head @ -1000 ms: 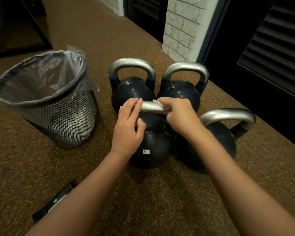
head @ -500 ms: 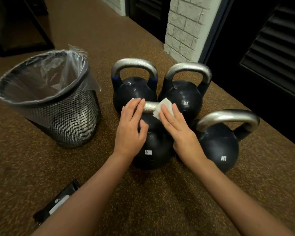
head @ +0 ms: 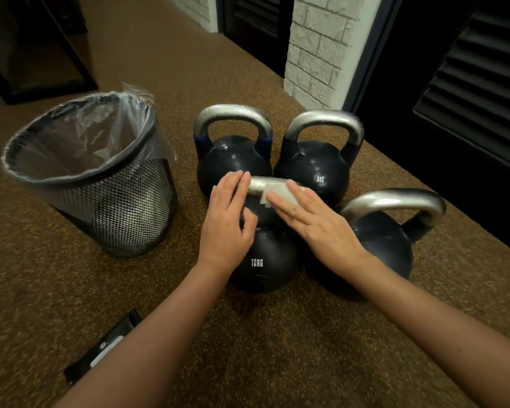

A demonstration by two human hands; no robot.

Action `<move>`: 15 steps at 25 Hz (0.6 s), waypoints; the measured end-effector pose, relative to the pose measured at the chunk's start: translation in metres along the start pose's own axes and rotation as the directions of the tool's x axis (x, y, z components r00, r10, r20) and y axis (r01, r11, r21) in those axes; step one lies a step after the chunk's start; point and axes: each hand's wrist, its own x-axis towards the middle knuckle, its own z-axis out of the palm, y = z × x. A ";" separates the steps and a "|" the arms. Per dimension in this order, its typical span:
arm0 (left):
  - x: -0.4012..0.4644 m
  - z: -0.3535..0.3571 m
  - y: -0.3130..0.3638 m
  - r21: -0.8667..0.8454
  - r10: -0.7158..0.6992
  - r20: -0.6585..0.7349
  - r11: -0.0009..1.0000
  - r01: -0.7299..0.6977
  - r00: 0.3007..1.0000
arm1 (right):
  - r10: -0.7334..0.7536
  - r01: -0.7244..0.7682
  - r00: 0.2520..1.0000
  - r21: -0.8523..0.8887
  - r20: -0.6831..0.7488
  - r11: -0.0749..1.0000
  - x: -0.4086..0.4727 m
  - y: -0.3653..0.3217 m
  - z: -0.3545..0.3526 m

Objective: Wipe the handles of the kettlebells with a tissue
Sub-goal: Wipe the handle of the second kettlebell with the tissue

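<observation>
**Inspector:** State of each grip?

**Assistant:** The right hand [head: 315, 222] has its fingers straight and flat, pressing a white tissue [head: 273, 194] onto the steel handle [head: 259, 184] of the 12KG kettlebell [head: 262, 257]; nothing is curled round it. The left hand [head: 227, 219] lies on the handle's left end, fingers extended over the bar and the thumb bent below, apparently steadying it.

**Inspector:** Location of the work?

**Assistant:** On the speckled floor [head: 277, 334]. Four kettlebells stand clustered, touching or nearly so. The 12KG one is nearest the person, and the tissue covers the right half of its handle.

**Inspector:** Progress?

**Assistant:** My judgement is that this handle is mid-wipe. The blue-banded kettlebell [head: 233, 154] and the rear right kettlebell [head: 315, 169] stand behind it, and the near right kettlebell [head: 386, 242] beside it. Their handles are bare of any tissue. Whether they have been cleaned, I cannot tell; all look equally bright.

**Inspector:** Disposal?

**Assistant:** A lined mesh bin [head: 100, 184] stands to the left, near the group. A dark packet [head: 100, 351] lies towards the floor's near left.
</observation>
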 end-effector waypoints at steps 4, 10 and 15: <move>0.001 -0.002 0.001 -0.004 -0.004 0.002 1.000 0.004 1.000 | 0.035 -0.034 0.999 0.032 -0.011 0.999 -0.013 0.006 0.004; 0.000 0.002 -0.001 -0.010 0.005 -0.009 1.000 -0.005 1.000 | 0.055 -0.051 0.998 0.129 -0.028 0.990 0.001 -0.003 -0.002; 0.000 0.000 0.000 -0.014 0.003 -0.020 1.000 -0.004 1.000 | 0.230 -0.224 0.973 0.300 0.015 0.927 -0.025 -0.002 0.003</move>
